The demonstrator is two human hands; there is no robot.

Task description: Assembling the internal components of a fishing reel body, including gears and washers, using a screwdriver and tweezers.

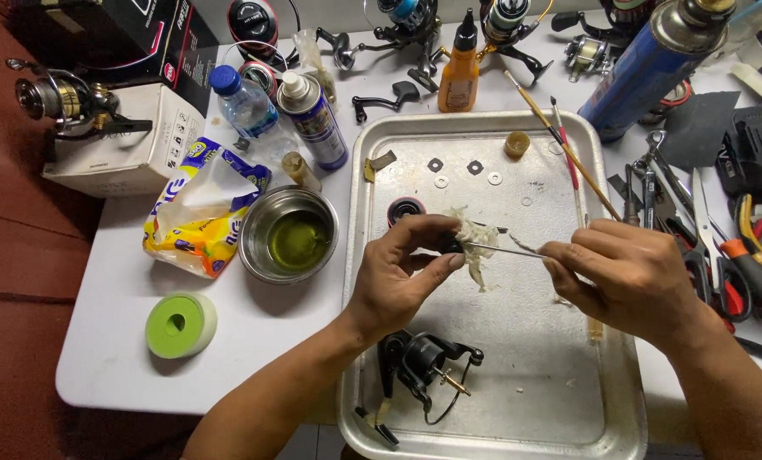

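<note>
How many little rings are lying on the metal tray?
4 that I can see clearly on the metal tray: two dark rings near the top, and two white rings just below them. The hands may hide more.

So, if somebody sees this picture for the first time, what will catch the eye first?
Probably the two hands over the metal tray: the left hand pinches a small dark part wrapped in tissue, while the right hand pokes it with a thin metal tool. Below them lies a black fishing reel body. Left of the tray, a steel bowl of yellow-green liquid stands out.
</note>
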